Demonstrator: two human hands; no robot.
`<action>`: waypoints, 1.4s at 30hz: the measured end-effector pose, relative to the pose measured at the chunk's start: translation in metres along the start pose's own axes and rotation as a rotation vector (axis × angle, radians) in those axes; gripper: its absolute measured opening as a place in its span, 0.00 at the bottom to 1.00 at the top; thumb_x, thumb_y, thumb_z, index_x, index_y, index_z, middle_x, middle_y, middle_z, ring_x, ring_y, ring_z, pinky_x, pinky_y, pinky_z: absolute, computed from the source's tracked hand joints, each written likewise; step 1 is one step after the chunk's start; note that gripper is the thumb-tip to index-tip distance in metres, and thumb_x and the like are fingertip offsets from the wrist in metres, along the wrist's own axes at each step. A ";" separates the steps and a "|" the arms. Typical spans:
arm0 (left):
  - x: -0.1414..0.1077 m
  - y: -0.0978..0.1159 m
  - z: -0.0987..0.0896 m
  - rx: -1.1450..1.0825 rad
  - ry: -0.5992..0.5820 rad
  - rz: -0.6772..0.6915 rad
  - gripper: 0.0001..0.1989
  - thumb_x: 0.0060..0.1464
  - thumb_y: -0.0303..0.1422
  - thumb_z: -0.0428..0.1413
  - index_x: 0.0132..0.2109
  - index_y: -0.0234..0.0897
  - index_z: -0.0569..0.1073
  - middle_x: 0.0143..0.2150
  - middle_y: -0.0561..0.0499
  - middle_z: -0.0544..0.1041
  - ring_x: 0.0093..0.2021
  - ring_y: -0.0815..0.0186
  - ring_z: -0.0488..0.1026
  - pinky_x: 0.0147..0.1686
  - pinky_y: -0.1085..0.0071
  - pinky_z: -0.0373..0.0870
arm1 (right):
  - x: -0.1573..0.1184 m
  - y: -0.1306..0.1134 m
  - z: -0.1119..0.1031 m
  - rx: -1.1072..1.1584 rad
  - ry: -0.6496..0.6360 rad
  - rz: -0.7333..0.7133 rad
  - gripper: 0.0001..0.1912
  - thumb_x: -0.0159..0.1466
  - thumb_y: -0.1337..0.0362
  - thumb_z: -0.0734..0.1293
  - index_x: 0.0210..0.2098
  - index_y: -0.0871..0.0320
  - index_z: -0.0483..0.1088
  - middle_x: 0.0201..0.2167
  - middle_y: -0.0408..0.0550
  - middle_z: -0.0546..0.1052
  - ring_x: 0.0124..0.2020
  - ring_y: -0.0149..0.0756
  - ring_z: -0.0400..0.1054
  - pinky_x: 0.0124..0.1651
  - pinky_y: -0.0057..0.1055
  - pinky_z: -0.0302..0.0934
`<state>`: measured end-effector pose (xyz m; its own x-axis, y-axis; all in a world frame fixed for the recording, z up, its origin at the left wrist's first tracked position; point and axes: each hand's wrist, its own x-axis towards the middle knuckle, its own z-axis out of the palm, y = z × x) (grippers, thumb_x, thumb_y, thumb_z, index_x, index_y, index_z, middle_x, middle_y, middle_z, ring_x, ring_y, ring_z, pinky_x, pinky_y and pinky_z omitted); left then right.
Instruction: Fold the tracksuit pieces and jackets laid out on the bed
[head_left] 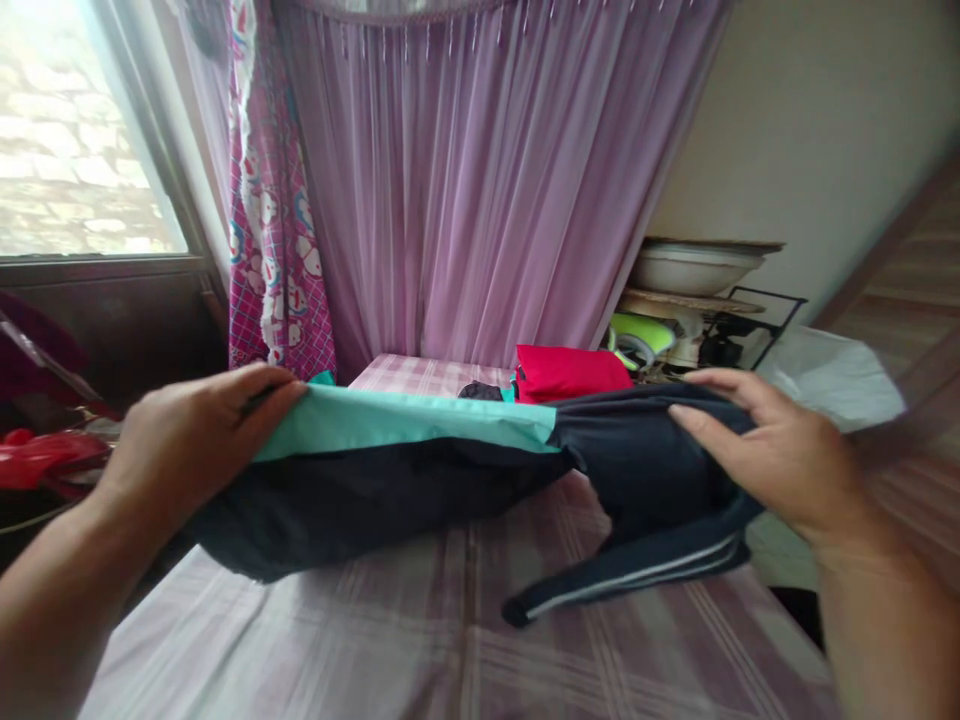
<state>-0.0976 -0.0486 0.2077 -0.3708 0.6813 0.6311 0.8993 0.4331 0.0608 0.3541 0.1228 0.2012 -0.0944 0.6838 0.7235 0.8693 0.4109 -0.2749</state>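
I saw a plaid-covered table [360, 640] across the bottom of the frame; right of centre, a red folded cloth [574, 374] lay on it beside a dark bundle [480, 391].

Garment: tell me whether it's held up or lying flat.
Held up: the left hand and right hand grip the garment at opposite ends, fabric hanging between them. Whether its striped part touches the plaid cloth, I cannot tell.

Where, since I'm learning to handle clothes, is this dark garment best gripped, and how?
Probably pinch both ends of its upper edge, from left and right: the garment stretches between the left hand and right hand, while its striped section hangs lower.
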 end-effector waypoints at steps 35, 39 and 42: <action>-0.129 0.042 0.261 -0.326 -0.424 0.380 0.30 0.62 0.52 0.47 0.67 0.50 0.64 0.68 0.48 0.66 0.68 0.55 0.61 0.67 0.51 0.52 | 0.108 -0.087 0.198 0.336 -1.154 0.036 0.16 0.55 0.54 0.72 0.36 0.60 0.77 0.35 0.48 0.81 0.40 0.40 0.75 0.46 0.34 0.68; -0.130 0.040 0.259 -0.326 -0.432 0.393 0.30 0.62 0.52 0.48 0.67 0.50 0.63 0.67 0.49 0.66 0.67 0.55 0.61 0.67 0.50 0.53 | 0.175 -0.103 0.241 0.478 -0.589 0.113 0.29 0.63 0.42 0.63 0.55 0.55 0.69 0.57 0.53 0.73 0.62 0.43 0.63 0.64 0.44 0.55; -0.131 0.039 0.258 -0.333 -0.435 0.410 0.31 0.61 0.52 0.48 0.68 0.49 0.61 0.68 0.47 0.65 0.67 0.53 0.61 0.66 0.48 0.54 | 0.157 -0.061 0.256 0.436 -0.227 0.173 0.33 0.62 0.45 0.64 0.59 0.59 0.67 0.59 0.58 0.71 0.62 0.47 0.63 0.64 0.48 0.54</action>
<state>-0.0743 0.0314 -0.0722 0.0180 0.9569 0.2900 0.9844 -0.0677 0.1622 0.1625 0.3596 0.1700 -0.1116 0.8576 0.5020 0.6028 0.4600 -0.6519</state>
